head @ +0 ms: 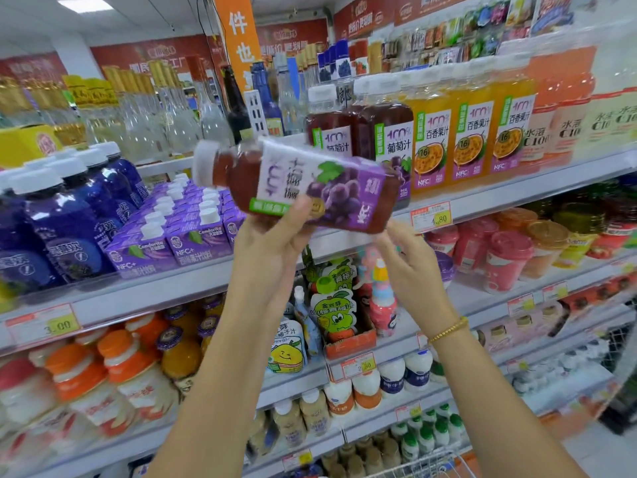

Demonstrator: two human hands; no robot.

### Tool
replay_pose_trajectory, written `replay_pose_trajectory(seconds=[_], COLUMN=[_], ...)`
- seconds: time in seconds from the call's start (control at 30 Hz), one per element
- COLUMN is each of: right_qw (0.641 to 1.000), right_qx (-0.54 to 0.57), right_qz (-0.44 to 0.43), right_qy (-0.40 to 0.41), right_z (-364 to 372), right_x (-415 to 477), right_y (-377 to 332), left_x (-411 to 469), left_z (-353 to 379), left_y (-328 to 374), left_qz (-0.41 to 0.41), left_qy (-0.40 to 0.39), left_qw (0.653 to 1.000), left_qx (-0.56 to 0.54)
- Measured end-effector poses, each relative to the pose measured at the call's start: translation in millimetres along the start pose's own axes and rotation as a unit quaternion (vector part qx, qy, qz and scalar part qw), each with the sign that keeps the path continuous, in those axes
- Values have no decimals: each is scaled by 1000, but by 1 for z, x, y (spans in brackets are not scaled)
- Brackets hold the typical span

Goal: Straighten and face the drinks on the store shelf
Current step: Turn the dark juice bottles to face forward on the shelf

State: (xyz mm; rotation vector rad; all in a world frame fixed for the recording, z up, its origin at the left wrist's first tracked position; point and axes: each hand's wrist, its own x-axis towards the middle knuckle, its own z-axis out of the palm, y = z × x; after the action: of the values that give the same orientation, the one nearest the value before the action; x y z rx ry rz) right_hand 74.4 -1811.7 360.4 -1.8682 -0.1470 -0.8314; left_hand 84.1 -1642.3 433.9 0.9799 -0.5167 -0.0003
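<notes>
My left hand (275,232) grips a grape juice bottle (300,186) from below; the bottle lies sideways in the air, white cap to the left, purple grape label facing me. My right hand (406,260) is just under the bottle's base end, fingers loosely spread, holding nothing. Behind the bottle, two upright grape juice bottles (382,132) stand on the upper shelf (482,198), next to three yellow passion-fruit juice bottles (472,132).
Blue bottles (69,215) and purple juice cartons (193,229) fill the shelf at left. Pink cups (499,257) sit lower right. Pouches and small bottles crowd the shelves under my arms. A wire basket edge (424,464) shows at the bottom.
</notes>
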Motion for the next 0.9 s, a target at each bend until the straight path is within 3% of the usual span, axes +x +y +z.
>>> replay_pose_trajectory(seconds=[0.1, 0.17, 0.4, 0.53, 0.67, 0.77, 0.9], right_qw=[982, 974, 979, 970, 963, 969, 987], right_qx=[184, 216, 88, -37, -84, -101, -83], right_qz=[-22, -38, -114, -193, -230, -208, -117], right_qy=[-24, -61, -146, -142, -113, -86, -72], right_z=[-14, -22, -29, -27, -22, -16, -9], right_x=[-9, -15, -25, -25, -26, -28, -35], right_y=[-29, -48, -80, -87, -90, -89, -87], left_x=[-20, -29, -40, -43, -45, -43, -39], left_z=[-12, -18, -32, -36, -37, -38, -42], left_y=[-11, -17, -25, -22, -18, -18, -23], left_qz=[-77, -106, -148, -168, -186, -177, -127], left_qy=[19, 31, 30, 26, 23, 39, 64], left_qw=[992, 982, 961, 954, 954, 957, 967], left_qx=[-100, -156, -232, -247, -235, -226, -211])
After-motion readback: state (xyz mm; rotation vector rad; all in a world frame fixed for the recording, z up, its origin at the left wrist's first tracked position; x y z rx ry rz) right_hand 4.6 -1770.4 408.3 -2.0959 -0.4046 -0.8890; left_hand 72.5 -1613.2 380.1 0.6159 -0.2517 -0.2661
